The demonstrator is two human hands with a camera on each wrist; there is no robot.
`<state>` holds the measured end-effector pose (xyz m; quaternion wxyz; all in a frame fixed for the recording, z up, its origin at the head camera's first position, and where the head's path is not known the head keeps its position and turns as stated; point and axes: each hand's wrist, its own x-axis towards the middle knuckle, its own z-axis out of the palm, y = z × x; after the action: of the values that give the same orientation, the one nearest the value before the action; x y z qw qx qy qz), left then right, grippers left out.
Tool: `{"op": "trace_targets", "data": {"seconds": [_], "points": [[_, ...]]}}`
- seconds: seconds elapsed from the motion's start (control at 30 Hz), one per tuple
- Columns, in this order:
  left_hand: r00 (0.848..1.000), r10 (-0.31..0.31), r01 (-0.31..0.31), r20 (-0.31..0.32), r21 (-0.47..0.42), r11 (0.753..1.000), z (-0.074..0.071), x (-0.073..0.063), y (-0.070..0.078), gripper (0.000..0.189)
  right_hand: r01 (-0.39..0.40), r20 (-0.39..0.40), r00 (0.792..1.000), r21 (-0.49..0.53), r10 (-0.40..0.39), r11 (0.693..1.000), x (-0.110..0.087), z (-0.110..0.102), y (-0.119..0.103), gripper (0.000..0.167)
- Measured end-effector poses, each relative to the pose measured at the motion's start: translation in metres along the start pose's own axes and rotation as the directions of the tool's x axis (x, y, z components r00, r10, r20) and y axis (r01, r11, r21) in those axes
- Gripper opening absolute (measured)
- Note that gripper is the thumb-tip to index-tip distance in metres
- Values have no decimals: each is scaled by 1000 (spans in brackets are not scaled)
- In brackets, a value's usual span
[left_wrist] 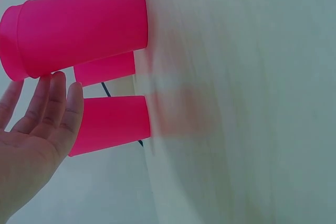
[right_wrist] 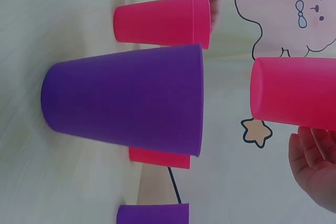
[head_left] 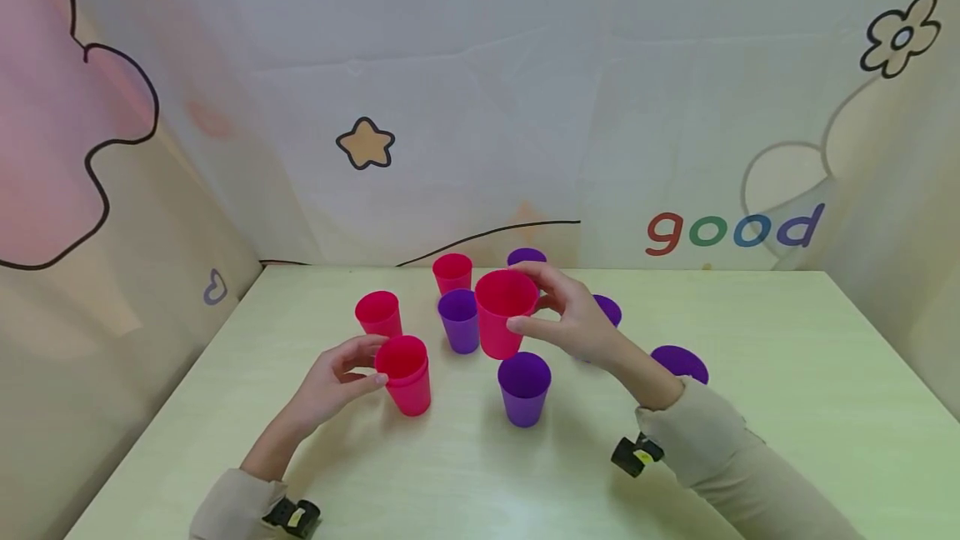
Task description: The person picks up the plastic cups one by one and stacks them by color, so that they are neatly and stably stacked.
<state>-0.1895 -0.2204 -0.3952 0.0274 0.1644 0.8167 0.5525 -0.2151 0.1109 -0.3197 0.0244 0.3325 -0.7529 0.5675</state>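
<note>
At the bottom edge, left of centre, a pale sleeve (head_left: 236, 502) has a small black camera (head_left: 292, 517) at its cuff; a matching sleeve (head_left: 720, 448) with its own camera (head_left: 636, 455) fills the lower right. Just left of the frame's centre, the left hand (head_left: 337, 382) pinches the rim of two nested red cups (head_left: 410, 394), thumb on the near side and fingertips behind; the pair stands upright on the table (head_left: 787, 373). In the lower middle stands an upright purple cup (head_left: 523, 394). Above it, near the centre, the right hand (head_left: 573, 319) clamps thumb and fingers on a raised red cup (head_left: 498, 327), mouth up and off the table. Right of centre, a purple cup (head_left: 677, 361) shows partly behind the forearm, and another (head_left: 609, 309) behind the hand. Farther back stand a red cup (head_left: 378, 317) at left and a purple one (head_left: 460, 325) in the middle, then a last red cup (head_left: 452, 272) and a half-hidden purple one (head_left: 527, 255). Behind, a printed cloth (head_left: 480, 148) carries a star (head_left: 365, 143) at upper left.
</note>
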Motion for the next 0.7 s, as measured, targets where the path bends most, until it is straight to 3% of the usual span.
{"op": "trace_targets", "data": {"seconds": [0.7], "points": [[1000, -10, 10, 4, 22, 1000, 0, 0, 1, 48, -25, 24, 999, 32, 24, 999, 14, 28, 0, 57]]}}
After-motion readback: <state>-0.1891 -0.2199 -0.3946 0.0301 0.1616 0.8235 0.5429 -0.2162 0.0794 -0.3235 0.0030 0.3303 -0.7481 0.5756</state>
